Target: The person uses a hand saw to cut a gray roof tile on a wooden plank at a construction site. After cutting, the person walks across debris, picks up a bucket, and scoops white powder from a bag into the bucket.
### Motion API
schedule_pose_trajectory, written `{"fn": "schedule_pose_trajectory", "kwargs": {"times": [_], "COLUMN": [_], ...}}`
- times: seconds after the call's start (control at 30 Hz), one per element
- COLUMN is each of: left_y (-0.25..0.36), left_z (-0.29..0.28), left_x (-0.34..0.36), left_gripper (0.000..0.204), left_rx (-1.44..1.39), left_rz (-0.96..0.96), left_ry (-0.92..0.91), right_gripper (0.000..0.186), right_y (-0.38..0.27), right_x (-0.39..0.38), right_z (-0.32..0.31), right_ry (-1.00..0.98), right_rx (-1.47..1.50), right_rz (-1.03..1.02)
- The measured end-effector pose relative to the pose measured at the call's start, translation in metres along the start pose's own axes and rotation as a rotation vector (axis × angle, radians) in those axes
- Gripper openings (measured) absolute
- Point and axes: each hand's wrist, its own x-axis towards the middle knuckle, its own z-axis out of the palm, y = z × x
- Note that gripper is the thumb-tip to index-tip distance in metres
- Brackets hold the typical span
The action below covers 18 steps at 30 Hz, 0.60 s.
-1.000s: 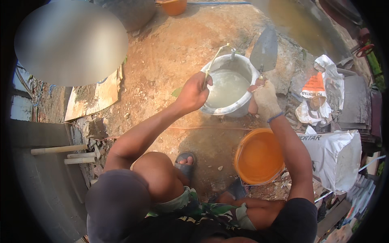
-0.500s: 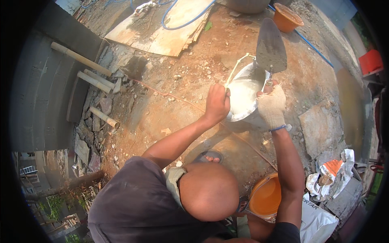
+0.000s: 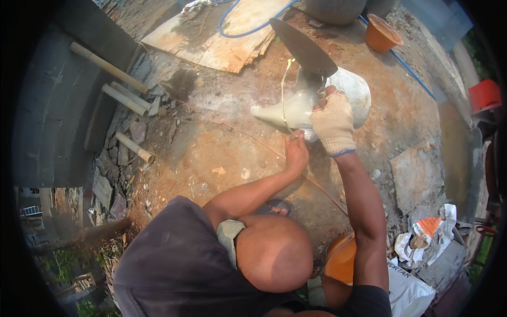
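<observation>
A whitish bucket (image 3: 354, 98) lies tipped, pale cloudy liquid (image 3: 266, 112) spilling leftward out of it onto the dirt. My bare left hand (image 3: 297, 153) grips a pale cord handle (image 3: 283, 92) low by the bucket's mouth. In my gloved right hand (image 3: 332, 121) is the handle of a pointed trowel (image 3: 303, 47), its broad blade raised over the bucket; whether those fingers also touch the bucket I cannot tell.
An orange bucket (image 3: 338, 259) and white bag (image 3: 409, 290) sit beside my legs, right. Torn sacking (image 3: 426, 232) lies right. Pipes (image 3: 119, 98) and a concrete wall (image 3: 58, 100) stand left. Plywood (image 3: 185, 42), blue hose (image 3: 412, 68) and an orange tub (image 3: 381, 33) are farther off.
The bucket has gone from upright to tipped, and liquid now pours out leftward. My left hand has moved down. The trowel blade has swung left over the bucket.
</observation>
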Motion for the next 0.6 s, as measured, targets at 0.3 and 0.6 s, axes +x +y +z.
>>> {"fn": "schedule_pose_trajectory", "kwargs": {"times": [0.3,0.6], "left_y": [0.053,0.046], "left_z": [0.04,0.072], "left_x": [0.029,0.02], "left_gripper": [0.04,0.046], "left_rx": [-0.902,-1.87], "left_rz": [-0.144,-0.929], "left_ry": [-0.767,-0.881], "right_gripper": [0.017,0.019], "right_y": [-0.033,0.002], "right_x": [-0.008,-0.021], "right_z": [-0.021,-0.046], "right_ry": [-0.131,0.022], "right_rx": [-0.149,-0.083], "right_rz": [-0.118,-0.101]}}
